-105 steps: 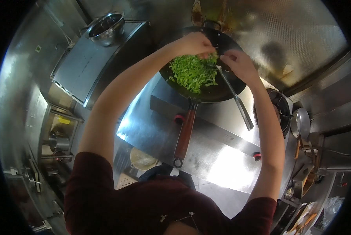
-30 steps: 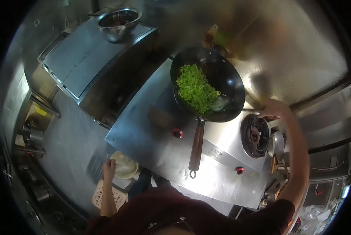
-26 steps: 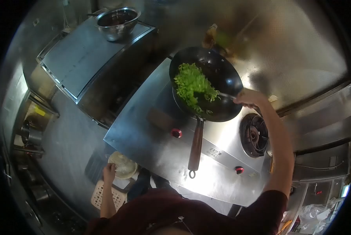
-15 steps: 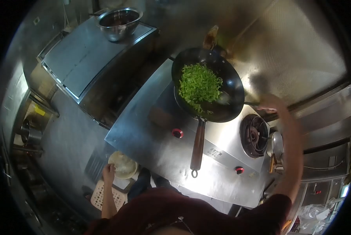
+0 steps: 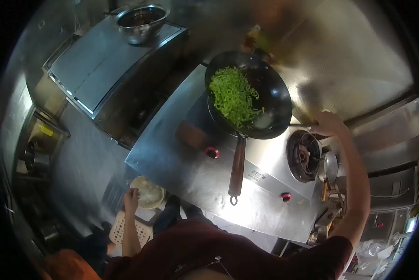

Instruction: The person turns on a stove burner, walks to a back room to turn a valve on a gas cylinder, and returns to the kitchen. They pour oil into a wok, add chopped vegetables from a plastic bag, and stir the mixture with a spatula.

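Observation:
Chopped green vegetables [image 5: 235, 95] lie heaped toward the left side of a black wok [image 5: 279, 95], which sits on the stove with its brown handle [image 5: 237, 170] pointing at me. My right hand [image 5: 328, 125] is closed around the handle of a long cooking utensil [image 5: 298, 125] at the wok's right rim. Its head seems to be a pale rounded shape low in the wok, beside the greens. Down at my left side, my left hand [image 5: 131, 198] hangs with curled fingers and nothing visible in them. Near it are a yellowish bucket [image 5: 149, 192] and a perforated plastic stool [image 5: 142, 228].
A bare burner [image 5: 304, 156] is right of the wok. Red-ringed knobs [image 5: 212, 152] mark the steel stove top [image 5: 186, 158]. A metal bowl [image 5: 142, 32] stands on the left-hand counter [image 5: 109, 60]. Part of another person [image 5: 74, 266] shows at lower left.
The greens have shifted left and are more spread down the wok's left side. My right arm has swung slightly outward. Another person has come into view at lower left.

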The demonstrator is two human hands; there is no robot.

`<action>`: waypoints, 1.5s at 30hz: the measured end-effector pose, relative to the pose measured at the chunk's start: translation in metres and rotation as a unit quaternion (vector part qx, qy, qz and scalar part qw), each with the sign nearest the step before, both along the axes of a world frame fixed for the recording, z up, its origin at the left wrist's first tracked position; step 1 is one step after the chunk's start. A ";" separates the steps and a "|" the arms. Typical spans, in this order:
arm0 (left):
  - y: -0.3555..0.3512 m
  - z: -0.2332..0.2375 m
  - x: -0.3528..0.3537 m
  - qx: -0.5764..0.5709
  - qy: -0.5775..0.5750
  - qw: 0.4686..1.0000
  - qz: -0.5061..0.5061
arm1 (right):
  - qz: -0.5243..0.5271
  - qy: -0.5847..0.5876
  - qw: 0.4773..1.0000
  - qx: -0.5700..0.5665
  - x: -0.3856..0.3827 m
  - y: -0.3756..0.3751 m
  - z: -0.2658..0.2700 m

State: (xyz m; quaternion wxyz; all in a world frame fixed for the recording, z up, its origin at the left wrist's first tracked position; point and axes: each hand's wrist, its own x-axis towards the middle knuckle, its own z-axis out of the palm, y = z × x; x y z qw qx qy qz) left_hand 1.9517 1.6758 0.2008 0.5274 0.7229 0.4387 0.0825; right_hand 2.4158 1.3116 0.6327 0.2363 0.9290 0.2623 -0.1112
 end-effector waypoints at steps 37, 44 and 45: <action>-0.013 0.029 0.008 0.034 0.035 0.999 -0.013 | 0.128 -0.276 0.951 0.058 0.071 0.056 -0.066; -0.003 0.003 0.000 0.021 0.040 0.998 -0.037 | 0.163 -0.130 0.977 0.053 -0.046 -0.021 -0.024; -0.005 0.008 0.006 0.019 0.038 0.999 -0.033 | 0.168 -0.131 0.976 0.052 -0.053 -0.023 -0.026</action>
